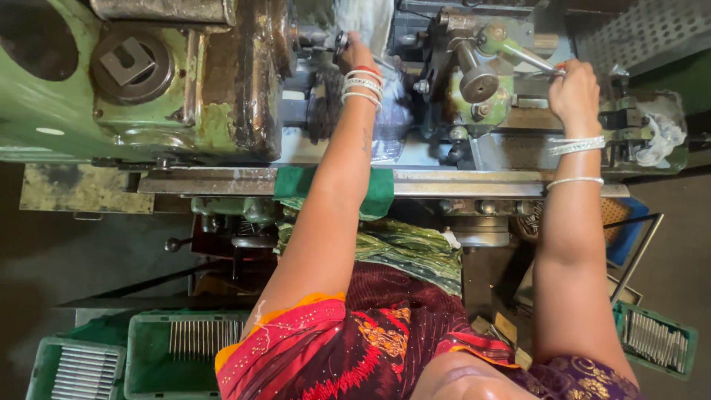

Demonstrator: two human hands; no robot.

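I look down at a green lathe [148, 111]. My left hand [357, 55] reaches to the spindle end at the top middle, fingers around a small metal part [337, 41] at the chuck; how firmly it grips is unclear. My right hand [574, 92] is closed on a metal lever handle [529, 58] of the green tool slide [478, 85]. Both wrists wear white bangles. A tangle of dark metal swarf [324, 107] lies just left of my left forearm.
Green crates of thin metal rods stand on the floor: two at lower left [78, 367] [189, 341], one at lower right [655, 337]. A green cloth [381, 196] hangs over the lathe bed edge. A white rag [663, 133] sits at the lathe's right end.
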